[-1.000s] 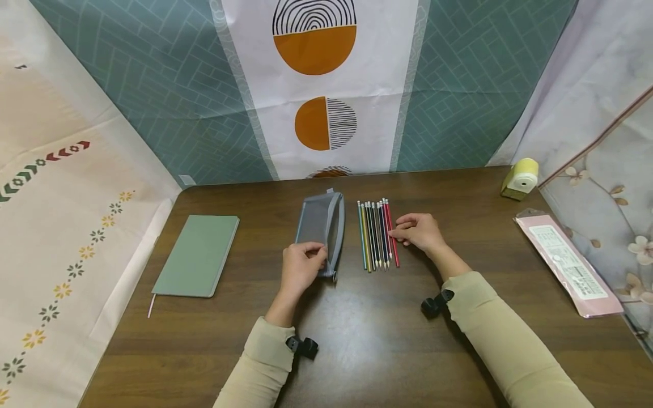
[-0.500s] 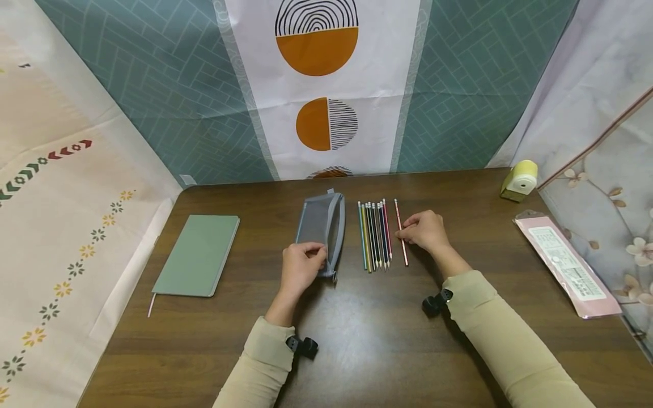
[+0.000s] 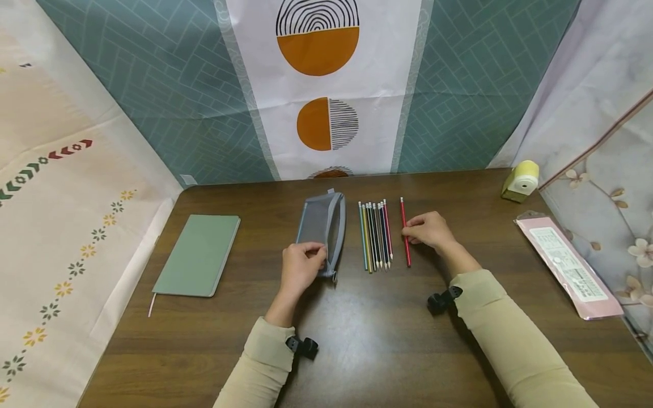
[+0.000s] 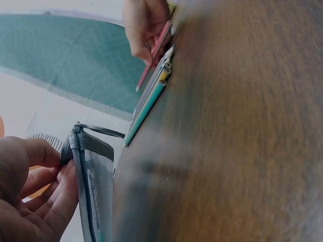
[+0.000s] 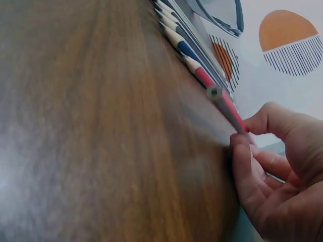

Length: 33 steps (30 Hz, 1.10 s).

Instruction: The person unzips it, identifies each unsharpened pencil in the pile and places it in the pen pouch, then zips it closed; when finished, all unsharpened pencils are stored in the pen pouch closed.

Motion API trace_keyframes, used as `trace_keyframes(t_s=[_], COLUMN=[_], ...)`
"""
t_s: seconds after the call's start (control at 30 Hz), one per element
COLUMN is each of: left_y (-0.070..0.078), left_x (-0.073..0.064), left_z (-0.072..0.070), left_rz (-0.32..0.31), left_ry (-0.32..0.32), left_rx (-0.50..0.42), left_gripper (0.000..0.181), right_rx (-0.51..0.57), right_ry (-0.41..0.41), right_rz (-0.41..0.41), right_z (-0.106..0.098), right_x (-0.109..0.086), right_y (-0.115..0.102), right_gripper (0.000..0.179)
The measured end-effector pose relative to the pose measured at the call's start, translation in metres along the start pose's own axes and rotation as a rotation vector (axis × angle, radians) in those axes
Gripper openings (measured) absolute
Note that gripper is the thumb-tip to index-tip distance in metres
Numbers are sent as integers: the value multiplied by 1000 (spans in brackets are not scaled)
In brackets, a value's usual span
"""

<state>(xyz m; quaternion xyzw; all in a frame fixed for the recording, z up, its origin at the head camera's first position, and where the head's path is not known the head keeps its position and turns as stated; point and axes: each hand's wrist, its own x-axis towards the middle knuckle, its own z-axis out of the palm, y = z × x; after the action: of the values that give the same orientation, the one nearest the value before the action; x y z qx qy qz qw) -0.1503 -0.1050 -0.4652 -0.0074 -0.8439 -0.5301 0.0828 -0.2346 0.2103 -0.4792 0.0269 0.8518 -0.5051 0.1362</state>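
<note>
A grey mesh zip pouch (image 3: 315,221) lies on the table with its zipped side gaping. My left hand (image 3: 303,266) pinches the near edge of its opening between thumb and fingers, as the left wrist view also shows on the pouch (image 4: 98,176). To the right of the pouch, several pencils (image 3: 374,235) lie side by side, mostly with sharpened tips toward me. My right hand (image 3: 431,231) pinches a red pencil (image 3: 406,243) apart from that row. In the right wrist view the near end of this red pencil (image 5: 227,111) looks flat and unsharpened.
A green notebook (image 3: 196,255) with a ribbon lies on the left of the wooden table (image 3: 357,351). At the right stand a yellow-green pencil sharpener (image 3: 520,180) and, nearer, a pink packet (image 3: 568,266) with a white label. Patterned cloths hang behind and beside the table.
My right hand has drawn the red pencil away from the row to the right, and it appears to have rolled in the fingers. My left hand and the pouch have stayed put.
</note>
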Motion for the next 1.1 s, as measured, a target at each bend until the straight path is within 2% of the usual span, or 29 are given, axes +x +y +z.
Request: trace_keyframes(t_s=[0.1, 0.3, 0.7, 1.1], left_y=[0, 1, 2, 3], left_x=[1, 2, 0, 1], left_z=[1, 2, 3, 4], left_rz=[-6, -19, -25, -19], left_ry=[-3, -4, -10, -15], left_rx=[-7, -17, -15, -31], left_gripper=[10, 10, 10, 10], right_rx=[42, 192, 323, 421], right_ry=[-36, -110, -178, -181], right_rz=[-13, -40, -33, -40], right_z=[-1, 3, 23, 44], right_x=[0, -1, -6, -11], right_y=[3, 2, -5, -22], right_gripper=[36, 36, 37, 36])
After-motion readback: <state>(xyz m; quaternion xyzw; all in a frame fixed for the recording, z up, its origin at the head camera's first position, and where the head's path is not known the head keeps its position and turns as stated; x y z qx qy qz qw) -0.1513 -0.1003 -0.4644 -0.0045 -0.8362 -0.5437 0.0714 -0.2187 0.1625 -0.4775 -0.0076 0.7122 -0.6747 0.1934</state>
